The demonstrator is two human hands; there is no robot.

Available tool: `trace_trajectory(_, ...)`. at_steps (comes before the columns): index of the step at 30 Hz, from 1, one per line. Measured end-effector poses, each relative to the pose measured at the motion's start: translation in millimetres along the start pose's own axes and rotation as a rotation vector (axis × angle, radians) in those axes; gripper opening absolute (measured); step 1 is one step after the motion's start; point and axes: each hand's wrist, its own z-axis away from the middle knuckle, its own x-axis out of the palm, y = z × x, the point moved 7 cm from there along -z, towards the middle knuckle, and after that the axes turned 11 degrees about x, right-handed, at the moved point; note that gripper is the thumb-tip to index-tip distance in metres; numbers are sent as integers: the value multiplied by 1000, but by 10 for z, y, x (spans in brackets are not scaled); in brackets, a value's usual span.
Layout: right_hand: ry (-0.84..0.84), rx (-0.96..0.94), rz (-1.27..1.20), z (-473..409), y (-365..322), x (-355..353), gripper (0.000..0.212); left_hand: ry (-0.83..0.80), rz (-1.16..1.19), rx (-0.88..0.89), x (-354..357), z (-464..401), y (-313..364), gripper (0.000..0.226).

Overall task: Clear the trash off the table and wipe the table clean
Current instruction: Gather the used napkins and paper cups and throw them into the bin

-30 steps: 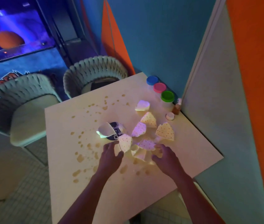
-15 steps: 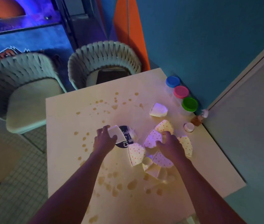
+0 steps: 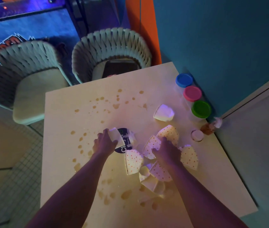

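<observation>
On the pale square table (image 3: 67, 162), brown spots (image 3: 125, 195) of spilled liquid are scattered across the top, thickest along the left side and near the front. Near the middle, the left hand (image 3: 105, 143) curls its fingers round a crumpled white paper cup (image 3: 116, 137) that lies on its side against a dark round label with white letters (image 3: 123, 146). Just to the right, the right hand (image 3: 167, 153) lies palm down over a heap of spotted paper cups (image 3: 133, 161), fingers bent onto one of them; whether it has a firm hold on that cup or only presses on it cannot be told. More spotted cups fan out around this hand, one beyond it (image 3: 170, 134), one to its right (image 3: 189, 157), and several flattened ones nearer the front edge. A single white crumpled cup (image 3: 164, 112) lies apart, farther back on the table. Along the right edge by the blue wall stand three tubs in a row, with a blue lid (image 3: 184, 80), a pink lid (image 3: 192, 93) and a green lid (image 3: 201, 109). Nearer than these are a small white cap (image 3: 197, 135) and a small brown bottle (image 3: 208, 128) lying at the table's edge. Behind the table stand two woven-backed chairs (image 3: 112, 45).
</observation>
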Motion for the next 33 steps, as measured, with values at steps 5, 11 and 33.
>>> trace_trajectory(5,1,-71,-55,-86,-80,-9,51,53,-4,-22,35,-8,102,77)
trace_trajectory(11,-104,-101,-212,-235,-62,-38,38,42,9,-34,-49,-51,302,56)
trace_trajectory(33,-212,-103,-349,-918,396,-587,30,-169,512,145,484,-851,2439,64)
